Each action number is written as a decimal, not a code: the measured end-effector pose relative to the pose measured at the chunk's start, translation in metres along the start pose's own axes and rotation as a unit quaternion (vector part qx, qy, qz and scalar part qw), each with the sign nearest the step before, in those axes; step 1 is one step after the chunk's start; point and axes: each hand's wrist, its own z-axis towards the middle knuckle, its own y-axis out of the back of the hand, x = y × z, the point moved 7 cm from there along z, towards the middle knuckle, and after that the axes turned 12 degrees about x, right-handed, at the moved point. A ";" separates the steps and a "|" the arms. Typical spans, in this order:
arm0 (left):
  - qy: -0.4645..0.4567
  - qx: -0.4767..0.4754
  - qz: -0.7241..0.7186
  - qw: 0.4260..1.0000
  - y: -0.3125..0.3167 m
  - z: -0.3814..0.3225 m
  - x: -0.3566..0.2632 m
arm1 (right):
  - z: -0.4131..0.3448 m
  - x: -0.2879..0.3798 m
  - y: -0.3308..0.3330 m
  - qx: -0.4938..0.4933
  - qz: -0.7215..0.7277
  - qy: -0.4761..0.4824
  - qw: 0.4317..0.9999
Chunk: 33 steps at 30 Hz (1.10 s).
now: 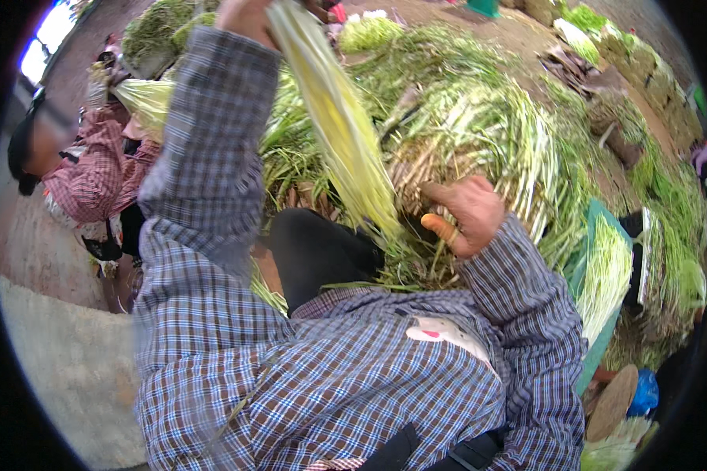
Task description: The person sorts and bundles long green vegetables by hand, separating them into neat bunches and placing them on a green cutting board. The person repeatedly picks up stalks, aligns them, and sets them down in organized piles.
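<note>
My left hand (248, 21) is raised at the top edge of the view, partly cut off, and grips one end of a long bunch of pale yellow leafy stalks (347, 126). The bunch hangs slantwise, blurred by motion, its lower end over loose green trimmings (409, 259) near my dark-trousered knee (321, 250). To the right of that end is my right hand (474, 215), apart from the bunch. Its thumb has an orange covering, and thumb and forefinger are spread with nothing seen between them. Beyond it lies a large heap of green-white stalks (489, 141).
On the left sits a co-worker (103, 168) in a red checked shirt, beside another pale bunch (147, 97). A green sheet (583, 253) at right bears sorted pale stalks (607, 277). A round brown board (613, 403) and a blue plastic bag (644, 393) are lower right.
</note>
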 end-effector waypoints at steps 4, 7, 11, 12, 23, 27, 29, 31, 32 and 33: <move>0.059 -0.039 -0.091 0.993 -0.045 -0.004 0.029 | 0.016 0.029 0.051 -0.304 0.022 0.089 0.948; 0.024 -0.113 -0.062 0.991 -0.044 0.000 0.027 | 0.051 -0.019 -0.074 -0.044 0.408 -0.251 0.877; -0.106 -0.248 0.051 0.962 0.022 -0.014 -0.031 | -0.049 -0.013 -0.232 0.552 -0.015 -0.171 0.816; -0.148 -0.281 0.102 0.943 0.039 -0.020 -0.050 | -0.082 -0.010 -0.259 0.641 0.056 -0.166 0.748; 0.108 -0.234 -0.063 0.964 -0.025 -0.052 0.080 | -0.124 -0.047 -0.165 0.430 0.307 -0.355 0.771; 0.198 -0.171 -0.100 0.960 -0.072 -0.080 0.122 | -0.144 -0.062 -0.102 0.383 0.083 -0.364 0.845; 0.251 -0.069 -0.100 0.960 -0.104 -0.094 0.136 | -0.150 -0.070 -0.083 0.263 0.247 -0.376 0.853; 0.180 0.026 -0.087 0.979 -0.136 -0.097 0.136 | -0.150 -0.076 -0.067 0.104 0.394 -0.329 0.852; 0.143 0.001 -0.171 0.975 -0.149 -0.103 0.141 | -0.158 -0.082 -0.062 0.114 0.351 -0.354 0.860; 0.147 0.039 -0.267 0.952 -0.168 -0.107 0.149 | -0.154 -0.083 -0.057 0.064 0.348 -0.321 0.878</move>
